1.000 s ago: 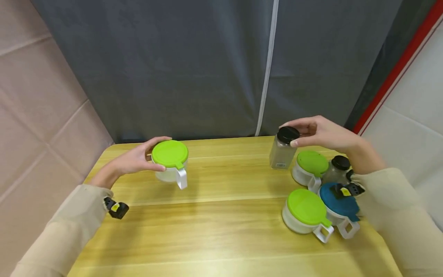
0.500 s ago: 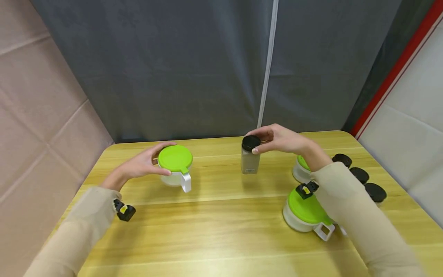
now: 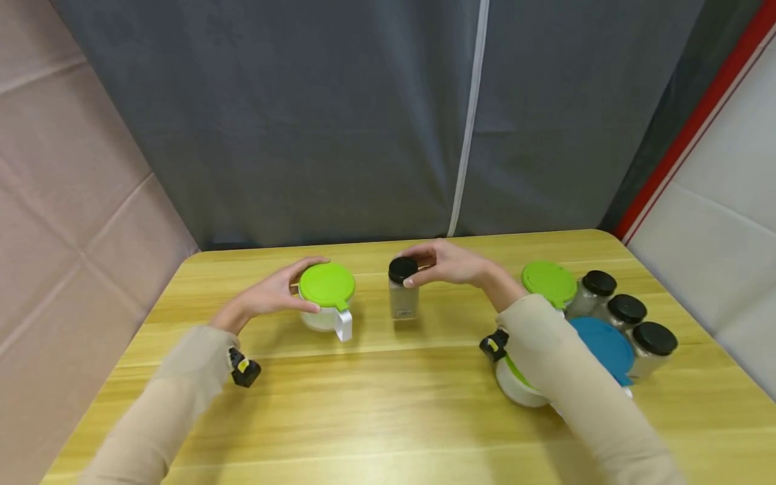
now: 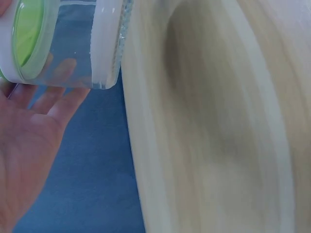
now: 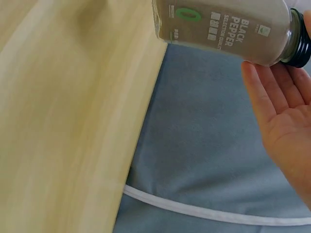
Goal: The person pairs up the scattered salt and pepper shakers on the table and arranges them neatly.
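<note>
My left hand [image 3: 279,291] grips a round seasoning jar [image 3: 327,285] with a bright green lid and a white handle that points toward me. Its clear body [image 4: 73,41] shows in the left wrist view, raised off the table. Fingers of my right hand [image 3: 445,264] hold a black pepper bottle [image 3: 403,296] around its black cap. The printed label [image 5: 228,29] reads BLACK PEPPER in the right wrist view. The bottle hangs upright a little above the wood, to the right of the green-lidded jar, with a small gap between them.
On the right stand another green-lidded jar [image 3: 548,281], a blue-lidded jar [image 3: 603,345] and several black-capped bottles [image 3: 627,308]. My right sleeve partly covers one more green-lidded jar [image 3: 518,387]. A grey curtain [image 3: 333,135] hangs behind the wooden table [image 3: 364,404].
My right hand has carried the pepper bottle left, away from the group of jars. My left hand has shifted the green-lidded jar to the right and slightly nearer. The two have come closer together.
</note>
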The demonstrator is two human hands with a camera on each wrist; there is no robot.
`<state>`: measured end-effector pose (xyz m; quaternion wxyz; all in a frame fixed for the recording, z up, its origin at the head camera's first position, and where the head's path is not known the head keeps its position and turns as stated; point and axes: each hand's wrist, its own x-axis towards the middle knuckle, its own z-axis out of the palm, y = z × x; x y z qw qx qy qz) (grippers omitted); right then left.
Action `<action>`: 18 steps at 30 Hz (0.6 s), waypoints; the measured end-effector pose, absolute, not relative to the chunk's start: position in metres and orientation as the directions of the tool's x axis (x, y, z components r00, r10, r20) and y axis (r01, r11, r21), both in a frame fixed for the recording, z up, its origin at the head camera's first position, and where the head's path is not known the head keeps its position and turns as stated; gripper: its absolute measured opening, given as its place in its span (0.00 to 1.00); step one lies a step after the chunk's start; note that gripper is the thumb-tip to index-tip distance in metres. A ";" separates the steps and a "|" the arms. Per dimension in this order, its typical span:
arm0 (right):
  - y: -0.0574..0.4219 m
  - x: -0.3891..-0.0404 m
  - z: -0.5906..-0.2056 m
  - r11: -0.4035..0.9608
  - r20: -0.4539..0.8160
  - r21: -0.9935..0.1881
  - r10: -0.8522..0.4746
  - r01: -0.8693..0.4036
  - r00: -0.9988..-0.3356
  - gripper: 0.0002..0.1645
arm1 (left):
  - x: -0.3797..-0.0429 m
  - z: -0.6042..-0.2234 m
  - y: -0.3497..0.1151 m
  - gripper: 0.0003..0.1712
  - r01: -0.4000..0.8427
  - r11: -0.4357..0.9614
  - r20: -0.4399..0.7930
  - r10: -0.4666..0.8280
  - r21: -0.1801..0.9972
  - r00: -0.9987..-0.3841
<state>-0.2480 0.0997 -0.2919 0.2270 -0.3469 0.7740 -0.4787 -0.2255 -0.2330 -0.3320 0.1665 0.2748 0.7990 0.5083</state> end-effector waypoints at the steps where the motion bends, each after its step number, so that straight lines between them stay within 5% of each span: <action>1: 0.098 -0.249 -0.295 0.306 -0.021 -0.897 -0.750 -0.318 -0.662 0.28 | -0.226 -0.334 -0.231 0.47 0.265 0.327 0.012 0.609 0.907 -0.793; 18: 0.081 -0.258 -0.329 0.321 -0.019 -0.895 -0.720 -0.310 -0.694 0.28 | -0.238 -0.375 -0.215 0.48 0.236 0.291 0.013 0.605 0.927 -0.796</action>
